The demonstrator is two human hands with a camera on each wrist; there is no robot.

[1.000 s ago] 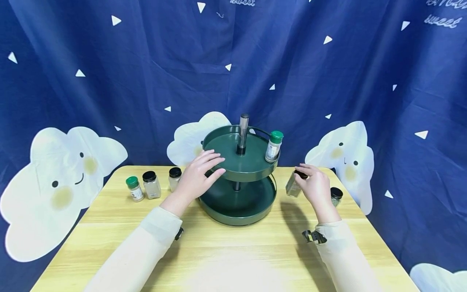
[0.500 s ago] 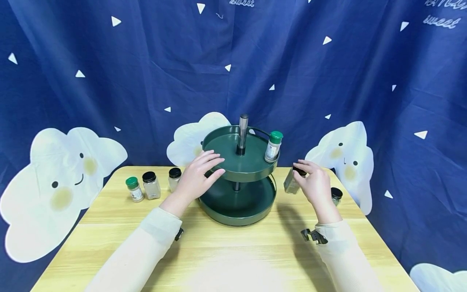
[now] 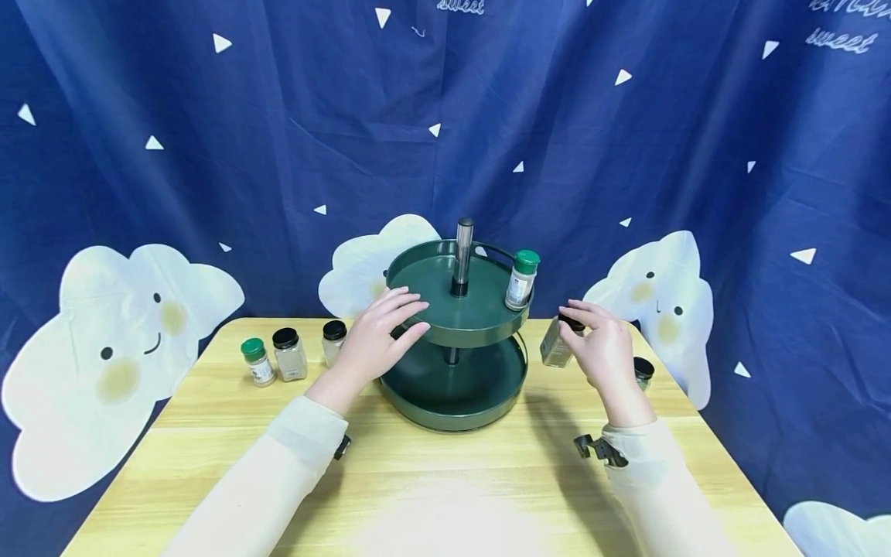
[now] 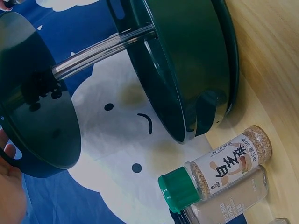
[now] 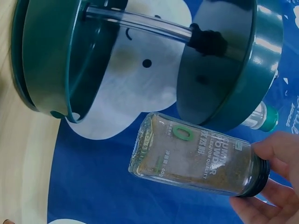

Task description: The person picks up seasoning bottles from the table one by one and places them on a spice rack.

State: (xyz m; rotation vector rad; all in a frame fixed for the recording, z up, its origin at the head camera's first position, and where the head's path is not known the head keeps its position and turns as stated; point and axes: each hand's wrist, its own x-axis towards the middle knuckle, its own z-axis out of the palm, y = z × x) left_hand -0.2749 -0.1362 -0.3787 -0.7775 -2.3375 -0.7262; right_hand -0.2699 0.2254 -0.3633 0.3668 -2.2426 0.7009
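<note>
A square-sided, clear glass jar of brown powder (image 5: 201, 161) is held off the pale wooden desk (image 3: 445, 464), slightly tilted in the head view, just to the right of a dark-green, round, two-tier rack (image 3: 452, 420). By its round black lid (image 5: 260, 179) it is pinched in the grip of a right hand (image 3: 605, 348), between thumb and fingers. On the other side, the rim of the upper tier (image 3: 480, 336) is met by a left hand (image 3: 379, 333), fingers laid over the edge; whether the rim is clamped in that grip cannot be told. With the jar's weight hung from the lid alone, a firm, untwisted pinch and an upright carriage seem called for, lest a loose lid be unscrewed. The rack is best steadied lightly, since a round tier might be turned by a push. Room should be left around the small clear bottle with a green cap (image 3: 520, 288), stood near the upper tier's right rim. Contact should also be avoided with a black-lidded clear jar (image 3: 643, 374), partly hidden behind the right wrist.
</note>
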